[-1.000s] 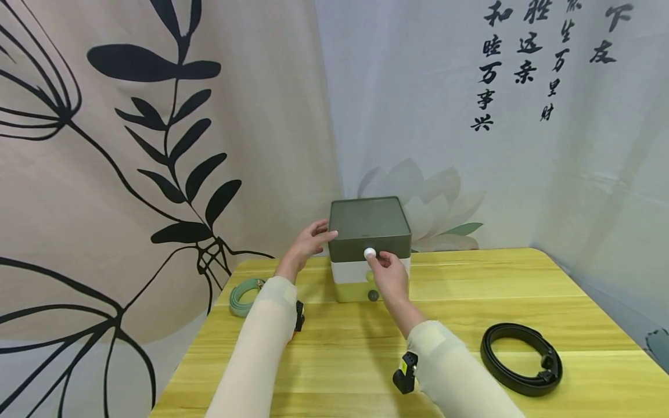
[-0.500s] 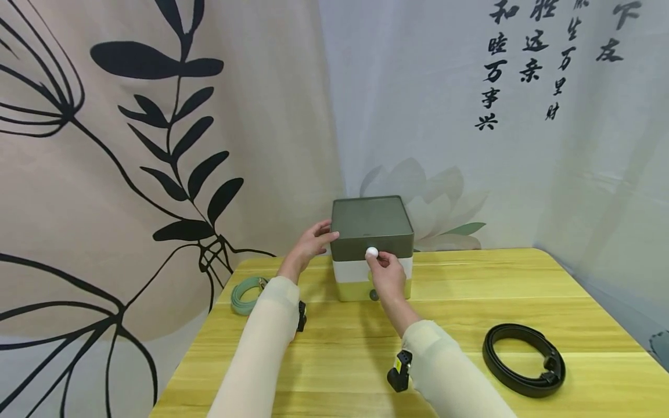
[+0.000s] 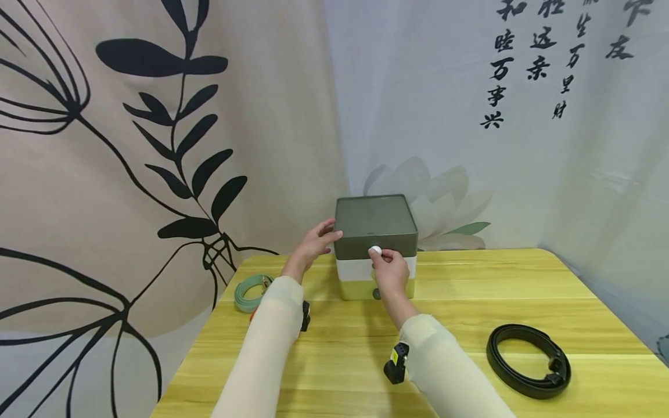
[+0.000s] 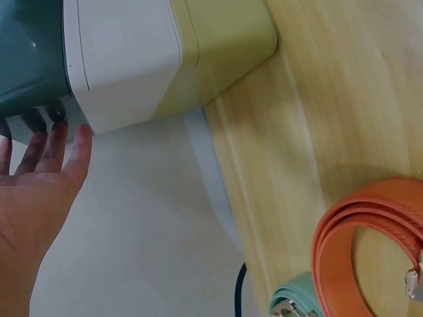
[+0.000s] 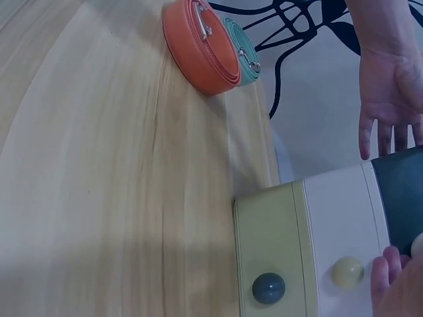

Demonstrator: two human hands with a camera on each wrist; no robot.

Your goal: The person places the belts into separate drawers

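Note:
A small three-tier drawer box [image 3: 375, 216] stands at the table's back, dark green on top, white in the middle, yellow at the bottom. My right hand [image 3: 391, 273] pinches the white knob [image 3: 375, 250] on the green tier between thumb and fingers. That tier looks flush with the others. At the box's upper left, my left hand [image 3: 313, 244] rests its extended fingers [image 4: 80, 148] against the green side. Below the gripped knob, the right wrist view has a pale yellow knob [image 5: 347, 273] and a dark grey knob [image 5: 269, 288].
Rolled belts lie on the wooden table [image 3: 340, 360]: a mint green belt [image 3: 241, 299] back left, an orange belt [image 4: 334, 264] beside it, mostly hidden by my left sleeve in the head view, and a black belt [image 3: 525, 386] at right. A printed curtain [image 3: 292, 145] hangs behind.
The head view has shifted slightly, so everything sits a little further right in it. Both hands keep their places on the box, and the right still pinches the knob.

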